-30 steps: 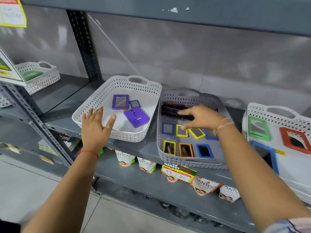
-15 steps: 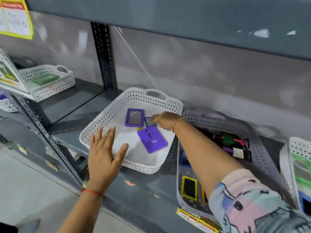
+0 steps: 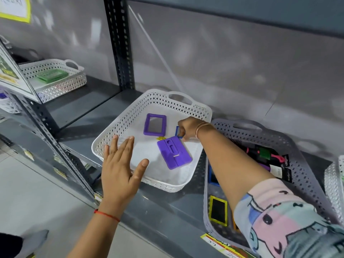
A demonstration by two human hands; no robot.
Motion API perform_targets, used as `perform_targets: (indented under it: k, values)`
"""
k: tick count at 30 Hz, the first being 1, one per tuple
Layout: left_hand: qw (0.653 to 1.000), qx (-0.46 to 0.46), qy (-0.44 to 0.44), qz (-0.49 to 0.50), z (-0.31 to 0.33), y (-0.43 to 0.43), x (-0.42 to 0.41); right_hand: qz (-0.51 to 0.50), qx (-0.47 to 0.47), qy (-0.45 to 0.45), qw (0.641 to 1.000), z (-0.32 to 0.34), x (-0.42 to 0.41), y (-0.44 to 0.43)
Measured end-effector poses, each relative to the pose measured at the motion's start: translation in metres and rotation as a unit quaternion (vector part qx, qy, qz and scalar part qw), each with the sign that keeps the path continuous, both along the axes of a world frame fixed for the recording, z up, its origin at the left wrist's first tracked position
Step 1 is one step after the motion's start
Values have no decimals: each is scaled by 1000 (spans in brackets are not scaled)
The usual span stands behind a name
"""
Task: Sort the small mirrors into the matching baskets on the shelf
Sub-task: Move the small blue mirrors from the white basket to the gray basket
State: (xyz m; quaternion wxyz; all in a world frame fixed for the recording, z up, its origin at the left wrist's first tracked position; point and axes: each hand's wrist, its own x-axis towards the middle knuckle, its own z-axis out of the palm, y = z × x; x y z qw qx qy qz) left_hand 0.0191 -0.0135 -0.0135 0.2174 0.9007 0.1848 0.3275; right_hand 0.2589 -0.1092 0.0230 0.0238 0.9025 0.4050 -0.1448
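Head view: the right hand [image 3: 187,129] pinches a small blue mirror [image 3: 177,131] inside the white basket [image 3: 130,116], at two o'clock of the purple mirrors. The left hand [image 3: 119,170] hovers spread at the basket's near rim. A light pinch risks dropping the mirror.

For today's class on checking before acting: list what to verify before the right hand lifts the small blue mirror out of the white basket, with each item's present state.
1. Right hand fingers closed on the small blue-framed mirror: ok.
2. Mirror clear of the face-down purple mirror: cannot tell.
3. Left hand steadying the white perforated plastic basket: cannot tell.
4. Grey perforated basket holds matching small mirrors such as the yellow-framed mirror: ok.
5. Forearm clear of the basket rim: ok.
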Motion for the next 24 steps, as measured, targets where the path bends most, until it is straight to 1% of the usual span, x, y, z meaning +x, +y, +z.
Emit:
perform_targets:
  k: [5,7,11,14,16,19,24]
  values:
    - [1000,11,1,1,0,1,-1,4,-18,-28,999,-2,3,2]
    - [1000,13,-3,2,0,0,0,-7,2,-29,1000,-1,2,0]
    - [1000,13,10,9,0,-1,-1,-42,129,-8,991,10,-5,-11]
    - [1000,13,15,14,0,-2,-2,-43,226,47,972,23,-20,-22]
    - [1000,16,17,11,0,-2,-4,-41,283,56,957,31,-34,-36]
    - [999,20,28,9,0,0,-5,-24,326,44,944,43,-54,-65]
    - [999,12,36,5,3,-2,-5,-61,352,31,934,51,-87,-126]
